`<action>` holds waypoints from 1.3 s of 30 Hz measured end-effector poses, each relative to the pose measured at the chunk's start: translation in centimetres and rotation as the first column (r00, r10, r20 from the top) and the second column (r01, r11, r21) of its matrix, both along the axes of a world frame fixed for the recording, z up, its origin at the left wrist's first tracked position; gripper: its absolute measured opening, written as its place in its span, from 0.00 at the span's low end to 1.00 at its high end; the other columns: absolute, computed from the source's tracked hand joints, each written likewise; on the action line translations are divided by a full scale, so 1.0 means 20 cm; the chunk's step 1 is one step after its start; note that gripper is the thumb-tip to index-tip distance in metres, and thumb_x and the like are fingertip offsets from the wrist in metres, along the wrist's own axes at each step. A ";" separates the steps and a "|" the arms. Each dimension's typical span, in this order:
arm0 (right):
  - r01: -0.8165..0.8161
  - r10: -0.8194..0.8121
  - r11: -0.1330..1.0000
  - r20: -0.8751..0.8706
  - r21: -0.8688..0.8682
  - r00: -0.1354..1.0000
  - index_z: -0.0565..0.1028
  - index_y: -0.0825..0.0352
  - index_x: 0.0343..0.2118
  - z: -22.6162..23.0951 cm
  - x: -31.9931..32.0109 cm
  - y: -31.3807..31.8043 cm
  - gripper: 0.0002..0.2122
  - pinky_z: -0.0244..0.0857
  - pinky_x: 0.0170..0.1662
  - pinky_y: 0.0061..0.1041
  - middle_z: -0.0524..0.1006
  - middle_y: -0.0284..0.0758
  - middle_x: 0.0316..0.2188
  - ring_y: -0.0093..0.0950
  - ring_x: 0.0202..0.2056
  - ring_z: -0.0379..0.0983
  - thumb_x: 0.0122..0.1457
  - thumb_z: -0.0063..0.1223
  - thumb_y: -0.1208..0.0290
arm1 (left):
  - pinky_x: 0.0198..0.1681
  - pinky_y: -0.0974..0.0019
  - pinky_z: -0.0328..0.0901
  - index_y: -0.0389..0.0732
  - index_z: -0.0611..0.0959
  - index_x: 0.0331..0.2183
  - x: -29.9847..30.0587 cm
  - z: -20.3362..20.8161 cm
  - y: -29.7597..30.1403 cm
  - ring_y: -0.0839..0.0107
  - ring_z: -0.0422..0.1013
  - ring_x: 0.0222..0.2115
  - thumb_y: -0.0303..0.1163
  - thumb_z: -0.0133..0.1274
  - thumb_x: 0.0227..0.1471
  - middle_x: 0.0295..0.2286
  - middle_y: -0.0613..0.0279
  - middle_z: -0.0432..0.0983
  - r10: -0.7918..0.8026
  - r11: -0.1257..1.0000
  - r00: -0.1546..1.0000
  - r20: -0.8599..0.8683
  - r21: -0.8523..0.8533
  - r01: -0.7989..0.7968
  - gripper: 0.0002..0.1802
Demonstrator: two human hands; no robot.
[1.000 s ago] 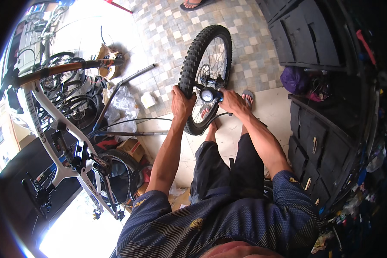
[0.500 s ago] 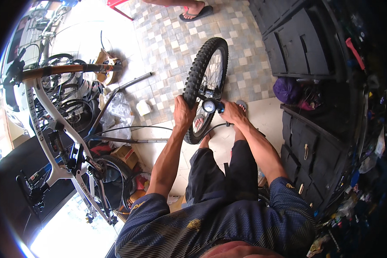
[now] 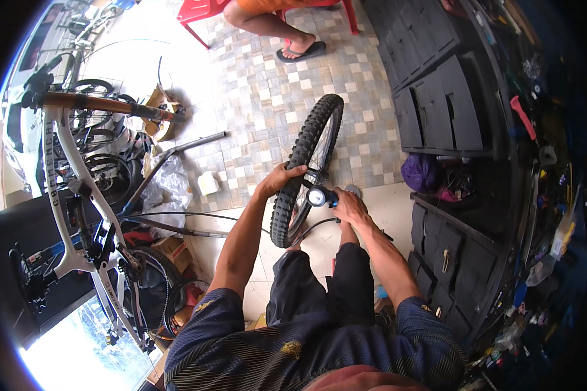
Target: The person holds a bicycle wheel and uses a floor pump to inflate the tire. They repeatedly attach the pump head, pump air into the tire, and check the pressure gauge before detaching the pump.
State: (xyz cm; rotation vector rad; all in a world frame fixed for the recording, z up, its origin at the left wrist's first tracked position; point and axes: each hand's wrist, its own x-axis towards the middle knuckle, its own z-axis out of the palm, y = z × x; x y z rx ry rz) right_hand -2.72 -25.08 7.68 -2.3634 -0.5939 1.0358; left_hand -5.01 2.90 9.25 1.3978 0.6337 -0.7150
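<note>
A bicycle wheel with a black knobby tyre (image 3: 305, 140) stands upright in front of me, leaning slightly. My left hand (image 3: 280, 180) grips the tyre on its left side, with the thumb across the tread. My right hand (image 3: 351, 207) is closed around the blue-and-black body of a tyre inflator with a round dial gauge (image 3: 317, 197), held beside the wheel's spokes. A black hose (image 3: 319, 223) curves down from near the inflator. The inflator's link to the valve is hidden.
At left hangs a white bicycle frame (image 3: 85, 173) with a brown fork; plastic wrap (image 3: 169, 189) and a cardboard box (image 3: 175, 253) lie near it. Black drawer cabinets (image 3: 447, 241) line the right, with a purple bundle (image 3: 419, 173). A person's leg (image 3: 270, 29) and red chair (image 3: 199, 12) are ahead.
The wheel and both my hands sit lower in the picture, and more of the seated person shows. My left thumb now lies across the tread. The right hand keeps hold of the inflator.
</note>
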 end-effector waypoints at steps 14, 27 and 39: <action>-0.063 0.061 0.997 0.040 0.036 0.997 0.74 0.72 0.46 -0.07 0.00 0.07 0.22 0.70 0.52 0.45 0.80 0.54 0.39 0.53 0.46 0.76 0.48 0.62 0.67 | 0.40 0.62 0.69 0.34 0.85 0.41 0.02 0.04 0.05 0.67 0.75 0.33 0.62 0.64 0.42 0.33 0.58 0.81 -0.001 1.000 0.999 0.032 -0.003 0.001 0.39; -0.053 0.059 0.987 0.035 -0.149 0.998 0.73 0.69 0.50 0.02 -0.01 0.19 0.26 0.71 0.54 0.44 0.79 0.51 0.44 0.49 0.48 0.77 0.48 0.65 0.66 | 0.38 0.61 0.69 0.31 0.87 0.35 -0.02 0.10 0.07 0.66 0.76 0.31 0.66 0.64 0.40 0.29 0.54 0.82 0.025 0.993 0.997 0.078 0.110 -0.034 0.41; -0.028 0.028 0.968 -0.006 -0.251 1.000 0.77 0.64 0.46 0.10 0.07 0.24 0.21 0.73 0.49 0.44 0.82 0.50 0.40 0.49 0.45 0.79 0.51 0.63 0.59 | 0.36 0.60 0.68 0.27 0.86 0.32 0.04 0.02 0.08 0.65 0.75 0.29 0.68 0.64 0.38 0.27 0.53 0.80 0.032 0.985 0.997 0.069 0.167 -0.043 0.45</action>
